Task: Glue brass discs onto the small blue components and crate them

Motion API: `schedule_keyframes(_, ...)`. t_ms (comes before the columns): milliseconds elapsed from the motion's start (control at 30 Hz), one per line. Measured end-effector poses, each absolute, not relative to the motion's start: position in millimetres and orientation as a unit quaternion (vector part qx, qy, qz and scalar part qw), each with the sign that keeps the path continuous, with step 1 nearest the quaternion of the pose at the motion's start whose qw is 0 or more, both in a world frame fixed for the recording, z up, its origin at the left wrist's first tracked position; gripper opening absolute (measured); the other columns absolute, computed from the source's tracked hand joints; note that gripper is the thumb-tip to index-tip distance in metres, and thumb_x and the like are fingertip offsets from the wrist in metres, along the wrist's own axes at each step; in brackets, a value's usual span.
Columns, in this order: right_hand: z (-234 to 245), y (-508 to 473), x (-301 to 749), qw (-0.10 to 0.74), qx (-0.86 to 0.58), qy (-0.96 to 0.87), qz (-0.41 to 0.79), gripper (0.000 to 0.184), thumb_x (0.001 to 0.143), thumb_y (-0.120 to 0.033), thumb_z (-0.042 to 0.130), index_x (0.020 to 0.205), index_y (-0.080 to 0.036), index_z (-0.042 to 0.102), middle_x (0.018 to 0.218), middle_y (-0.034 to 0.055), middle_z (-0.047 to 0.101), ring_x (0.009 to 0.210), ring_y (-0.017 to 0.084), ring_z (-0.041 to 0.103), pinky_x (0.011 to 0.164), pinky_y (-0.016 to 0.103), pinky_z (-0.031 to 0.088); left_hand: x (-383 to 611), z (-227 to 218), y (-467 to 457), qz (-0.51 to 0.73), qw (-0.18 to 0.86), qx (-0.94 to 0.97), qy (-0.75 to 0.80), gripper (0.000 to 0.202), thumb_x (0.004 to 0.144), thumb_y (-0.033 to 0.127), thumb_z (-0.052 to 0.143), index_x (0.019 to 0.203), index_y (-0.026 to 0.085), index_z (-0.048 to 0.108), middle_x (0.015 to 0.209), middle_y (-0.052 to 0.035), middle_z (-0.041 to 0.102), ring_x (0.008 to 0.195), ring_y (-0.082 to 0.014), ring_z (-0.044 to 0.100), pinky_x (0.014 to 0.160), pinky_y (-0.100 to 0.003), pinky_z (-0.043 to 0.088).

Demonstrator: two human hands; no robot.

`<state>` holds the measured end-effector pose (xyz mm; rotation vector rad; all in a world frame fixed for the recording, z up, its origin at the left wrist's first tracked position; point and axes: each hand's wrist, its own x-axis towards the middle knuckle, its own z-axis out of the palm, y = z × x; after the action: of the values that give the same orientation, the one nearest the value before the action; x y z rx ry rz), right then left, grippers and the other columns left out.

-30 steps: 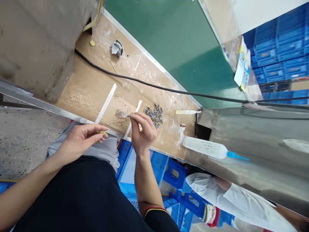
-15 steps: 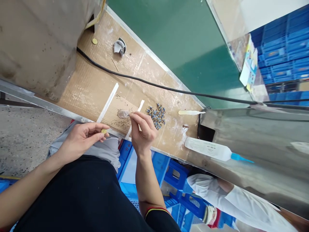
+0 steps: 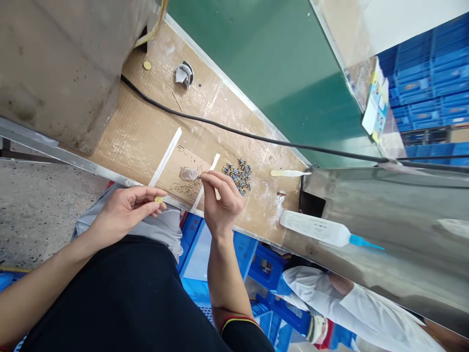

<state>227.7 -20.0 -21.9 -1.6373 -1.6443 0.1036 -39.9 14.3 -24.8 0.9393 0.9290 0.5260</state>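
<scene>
My left hand [image 3: 134, 210] is at the bench's front edge, with its thumb and fingers closed on a small yellow disc [image 3: 158, 200]. Over the bench, my right hand [image 3: 223, 200] is held in a pinch. A small dark tip shows at its fingertips, but I cannot make out what it is. Right beside those fingertips lies a small clear plastic cup [image 3: 188, 173], on a cardboard piece [image 3: 194, 159] dotted with tiny dark bits. Just past the right hand sits a pile of small blue and brass-coloured parts [image 3: 240, 176].
A black cable [image 3: 220, 128] crosses the bench. To the right lie a pale thin tool [image 3: 289, 173] and a white bottle with a blue nozzle [image 3: 315, 228]. Another yellow disc [image 3: 147, 65] and a grey-and-black scrap [image 3: 183, 74] lie further back. Another person's white-clad leg [image 3: 318, 291] shows at lower right.
My right hand has shifted slightly right, its pinched fingertips staying close to the clear cup. My left hand still holds the yellow disc in nearly the same place. The view has tilted a little.
</scene>
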Motion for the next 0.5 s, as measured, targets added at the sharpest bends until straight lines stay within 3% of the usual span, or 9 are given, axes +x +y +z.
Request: schedule_keyframes(500, -14.7, -16.1, 225.4, 0.393, -0.641, -0.659, 0.012, 0.016, 0.113, -0.015, 0.073, 0.114, -0.026, 0.086, 0.11, 0.0056, 0.088, 0.104, 0.021, 0.085, 0.095, 0.038, 0.071, -41.3, -21.3, 15.5, 0.227, 0.761, 0.429, 0.43, 0.033, 0.105, 0.041, 0.087, 0.131, 0.021, 0.087, 0.108, -0.0055, 0.091, 0.097, -0.0193, 0.088, 0.095, -0.028, 0.075)
